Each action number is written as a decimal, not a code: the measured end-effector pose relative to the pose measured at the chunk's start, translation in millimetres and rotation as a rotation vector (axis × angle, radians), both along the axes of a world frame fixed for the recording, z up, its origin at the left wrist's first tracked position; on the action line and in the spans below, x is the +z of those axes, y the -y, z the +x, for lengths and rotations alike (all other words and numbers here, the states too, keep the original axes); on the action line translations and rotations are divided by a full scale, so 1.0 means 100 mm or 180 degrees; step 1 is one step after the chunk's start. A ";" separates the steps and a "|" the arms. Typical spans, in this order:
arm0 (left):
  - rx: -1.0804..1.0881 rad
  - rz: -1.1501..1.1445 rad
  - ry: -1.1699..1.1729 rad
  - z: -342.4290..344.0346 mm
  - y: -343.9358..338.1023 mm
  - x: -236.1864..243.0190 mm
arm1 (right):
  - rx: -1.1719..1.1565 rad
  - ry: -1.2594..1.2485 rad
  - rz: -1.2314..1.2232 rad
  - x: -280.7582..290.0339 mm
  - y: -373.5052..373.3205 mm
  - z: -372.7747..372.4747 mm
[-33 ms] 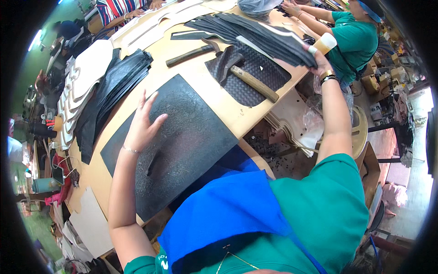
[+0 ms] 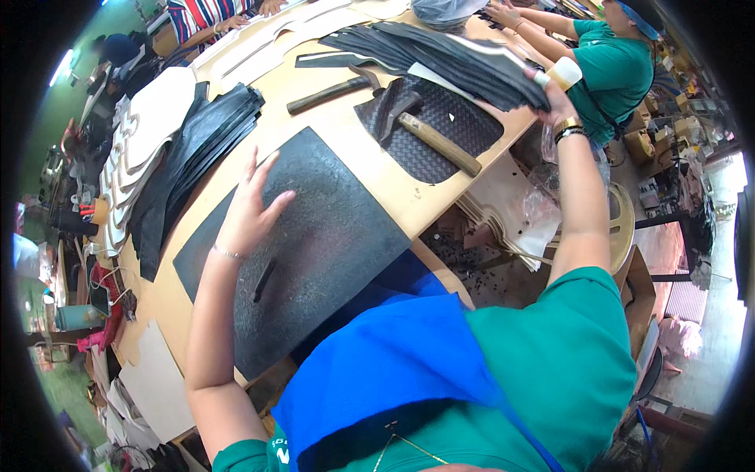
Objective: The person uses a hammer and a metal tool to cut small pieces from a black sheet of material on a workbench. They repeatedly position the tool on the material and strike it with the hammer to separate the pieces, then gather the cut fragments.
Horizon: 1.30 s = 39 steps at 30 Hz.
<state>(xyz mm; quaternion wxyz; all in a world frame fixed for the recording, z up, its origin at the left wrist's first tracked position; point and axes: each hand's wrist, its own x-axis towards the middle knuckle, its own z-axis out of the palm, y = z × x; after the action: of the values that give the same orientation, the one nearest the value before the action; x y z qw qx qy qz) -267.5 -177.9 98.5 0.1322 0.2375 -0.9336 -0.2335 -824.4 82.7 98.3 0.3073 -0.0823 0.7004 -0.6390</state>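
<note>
My left hand [image 2: 253, 206] is held over a dark square mat [image 2: 338, 212], fingers spread and nothing in them. On that mat, close to my left wrist, lies a slim black tool [image 2: 266, 280] whose kind I cannot make out. My right hand [image 2: 557, 104] reaches to the far right and closes round the near end of a fanned stack of black leather strips [image 2: 448, 59]. Part of the grip is hidden behind the strips. Just beyond that hand is a pale, yellowish container [image 2: 565, 72].
Two hammers, one dark-handled [image 2: 326, 94] and one wooden-handled [image 2: 440, 144], lie near a black woven-pattern panel [image 2: 429, 169]. Left of the mat are black leather pieces [image 2: 197, 157] and white cut sheets [image 2: 161, 102]. Co-workers' hands [image 2: 503, 14] are at the table's far side.
My right hand and the strip ends it grips have shifted slightly to the right. My left hand has moved only a little, with its fingers still spread.
</note>
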 end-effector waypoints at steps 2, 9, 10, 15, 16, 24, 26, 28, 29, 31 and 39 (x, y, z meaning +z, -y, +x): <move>-0.0146 -0.0294 -0.0153 -0.15 0.01 0.08 | 0.0276 -0.0153 -0.0629 0.65 0.31 0.72; -0.0340 -0.1857 -0.1730 -1.20 0.06 0.74 | 0.1589 0.0463 -0.2170 1.57 1.08 1.84; -0.0380 -0.1781 -0.1584 -1.29 0.03 0.96 | 0.1710 0.0804 -0.2334 1.67 1.12 2.18; -0.0751 -0.1711 -0.2606 -1.51 0.27 1.17 | 0.2172 0.0503 -0.2281 1.63 1.23 2.83; -0.0932 -0.1460 -0.2571 -1.49 0.34 1.19 | 0.2927 0.1069 -0.2612 1.49 1.29 2.77; 0.0904 0.0294 -0.3244 -1.13 0.24 1.56 | 0.2421 0.2328 -0.2289 0.37 1.90 3.67; 0.1129 0.0854 -0.3514 -1.01 0.48 1.63 | 0.2792 0.2345 -0.3008 0.11 2.48 3.68; 0.1621 0.1243 -0.4039 -0.80 0.56 1.79 | 0.3097 0.3208 -0.4270 -0.09 3.09 3.46; 0.1636 0.1610 -0.4261 -0.57 0.67 1.77 | 0.2857 0.3211 -0.4558 -0.06 3.15 3.57; 0.1240 0.2677 -0.4715 -0.12 0.95 1.63 | 0.1110 0.2552 -0.4079 0.42 2.87 3.89; 0.3338 0.2909 -0.4877 1.58 1.46 0.09 | 0.1022 0.1501 -0.2283 -0.66 3.79 3.91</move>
<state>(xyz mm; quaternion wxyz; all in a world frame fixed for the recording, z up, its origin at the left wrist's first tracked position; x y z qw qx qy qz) -109.1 -324.3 108.0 0.6733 0.4296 -0.2006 -0.5673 -433.6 -296.7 32.3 0.5056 -0.1433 0.3241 -0.7866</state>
